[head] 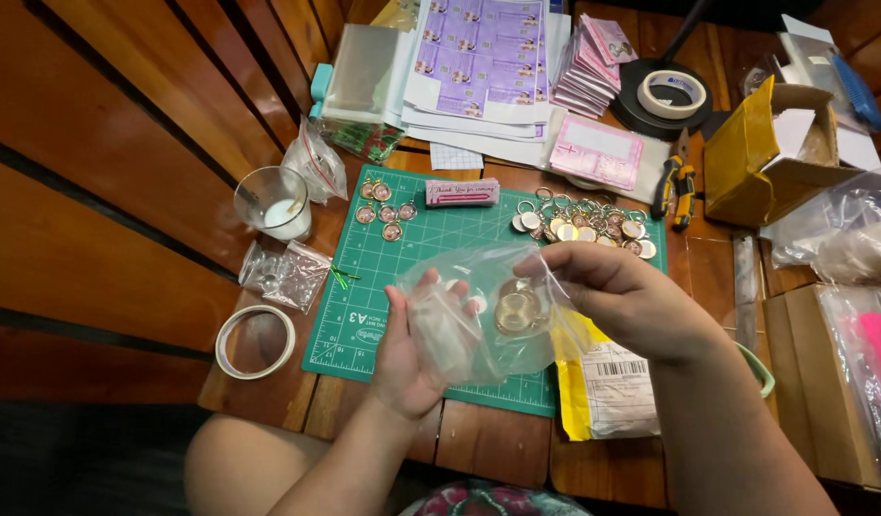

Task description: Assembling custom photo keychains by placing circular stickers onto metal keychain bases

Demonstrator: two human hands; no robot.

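A clear plastic bag (478, 277) hangs between my two hands above the green cutting mat (364, 330). My left hand (412, 349) cups the bag from below, palm up. Reaching into the bag's mouth, my right hand (622, 296) pinches it by the upper edge. Inside the bag lies a round gold-rimmed keyring charm (519, 311). More such charms lie in a pile (584, 225) at the mat's far right, and a few (383, 205) at its far left.
A plastic cup (273, 203), small clear bags (289, 272) and a tape roll (256, 341) lie left of the mat. Purple printed sheets (483, 57), pink cards (596, 151), pliers (676, 186), a yellow box (775, 153) and a yellow parcel bag (603, 387) surround it.
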